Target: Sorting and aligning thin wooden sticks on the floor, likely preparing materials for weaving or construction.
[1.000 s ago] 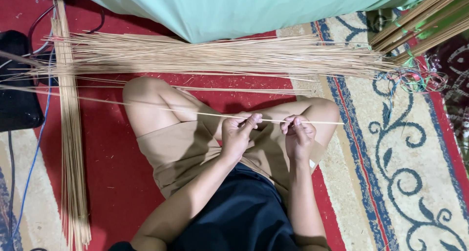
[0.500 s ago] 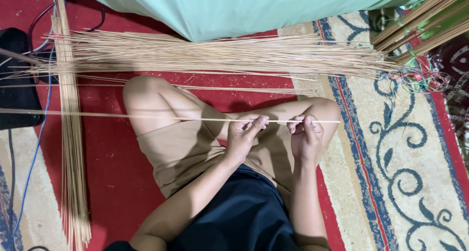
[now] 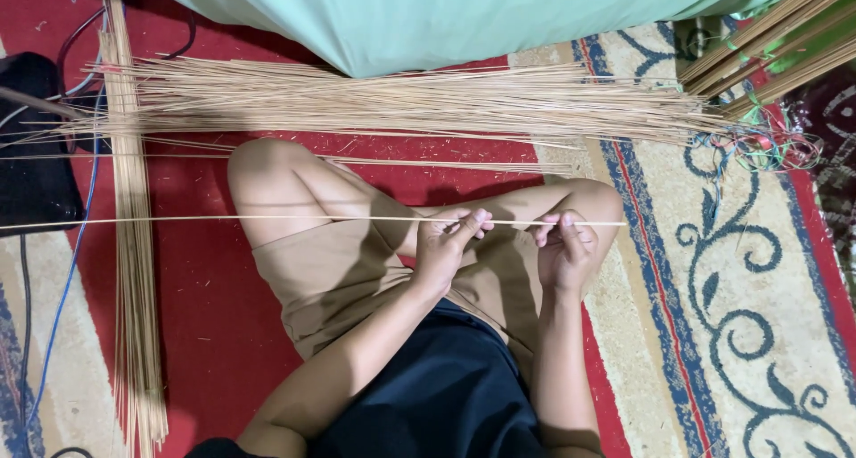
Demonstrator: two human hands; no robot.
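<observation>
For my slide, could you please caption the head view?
Both hands, left hand and right hand, hold one thin stick level.

Stick pile [image 3: 401, 101] blocks ahead; red carpet [image 3: 201, 297] left of the knee [image 3: 259, 168] lies open.

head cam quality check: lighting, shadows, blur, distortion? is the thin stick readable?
Head view: even, soft indoor light, no glare. Faint shadows under the left hand and right hand on the lap. Sharp overall, no motion blur; the single stick both hands pinch reads as a clean line. Slight wide-angle bowing at the edges. The stick pile is crisp; the dark box at left lacks detail.
</observation>
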